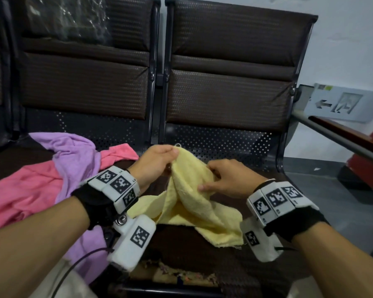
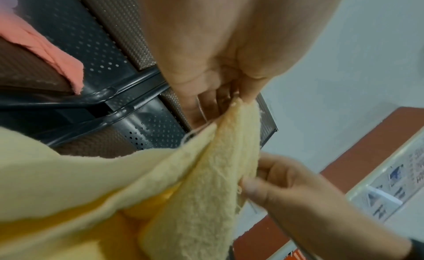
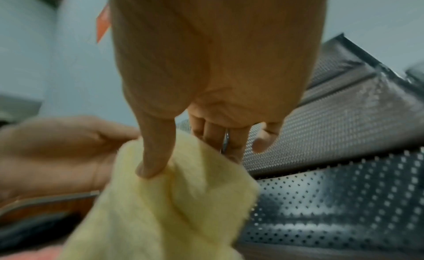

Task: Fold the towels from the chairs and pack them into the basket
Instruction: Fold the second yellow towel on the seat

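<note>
A pale yellow towel (image 1: 187, 203) hangs crumpled over the right chair's seat (image 1: 202, 254), lifted by both hands. My left hand (image 1: 170, 155) pinches its top corner, where a small loop sticks up. My right hand (image 1: 209, 177) pinches an edge a little lower and to the right, thumb on top. In the left wrist view my left hand (image 2: 220, 100) grips the yellow towel (image 2: 114, 191) while the right hand (image 2: 275, 182) pinches its fold. In the right wrist view my right hand (image 3: 190, 155) presses its thumb into the yellow towel (image 3: 183, 209). No basket is in view.
A pink towel (image 1: 24, 190) and a purple towel (image 1: 73, 160) lie bunched on the left chair's seat. Dark padded backrests (image 1: 230, 93) stand behind. A grey handrail (image 1: 332, 136) and a wall sign (image 1: 342, 104) lie to the right above grey floor (image 1: 342, 211).
</note>
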A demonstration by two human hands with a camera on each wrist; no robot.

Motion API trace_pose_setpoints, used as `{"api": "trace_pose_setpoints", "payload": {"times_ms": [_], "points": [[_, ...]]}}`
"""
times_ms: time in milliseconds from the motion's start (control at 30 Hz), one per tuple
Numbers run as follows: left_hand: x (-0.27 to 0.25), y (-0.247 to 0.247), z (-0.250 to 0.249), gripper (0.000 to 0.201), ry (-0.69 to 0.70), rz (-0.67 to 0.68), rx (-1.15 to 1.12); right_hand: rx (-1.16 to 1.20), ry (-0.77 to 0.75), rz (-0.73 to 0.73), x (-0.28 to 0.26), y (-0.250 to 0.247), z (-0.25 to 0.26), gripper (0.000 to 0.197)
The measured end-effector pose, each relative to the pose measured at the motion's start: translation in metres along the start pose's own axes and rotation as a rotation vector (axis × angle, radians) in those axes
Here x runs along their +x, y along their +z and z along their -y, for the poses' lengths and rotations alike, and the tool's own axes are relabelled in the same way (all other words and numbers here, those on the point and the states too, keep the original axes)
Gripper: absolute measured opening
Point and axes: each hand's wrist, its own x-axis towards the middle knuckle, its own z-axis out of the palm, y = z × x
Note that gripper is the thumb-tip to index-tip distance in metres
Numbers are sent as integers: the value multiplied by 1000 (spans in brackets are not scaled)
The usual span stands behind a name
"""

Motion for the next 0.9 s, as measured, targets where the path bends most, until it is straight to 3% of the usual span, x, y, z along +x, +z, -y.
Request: {"api": "trace_pose_setpoints", "payload": {"times_ms": [67,200,333,433,600,733,900], "points": [[-3,-5,-1,30,0,-52,-50,-64,75,-36,-6,-3,-2,41],[-11,-9,1,31,19,-52,26,35,125,-187,-16,-12,3,59],[-15,-16,0,27,163,-75,221,-79,63,-236,-28,-16,12,27],[-21,-25,-6,23,230,-112,338,-90,49,-297,-36,-21,13,24],[-38,-23,-35,14,278,-132,348,97,126,-416,-45,-50,20,19],[-50,-27,-73,16,378,-227,398,115,67,-533,-54,-93,45,21],[-59,-34,-120,16,425,-348,282,213,-7,-756,-71,-137,79,19]]}}
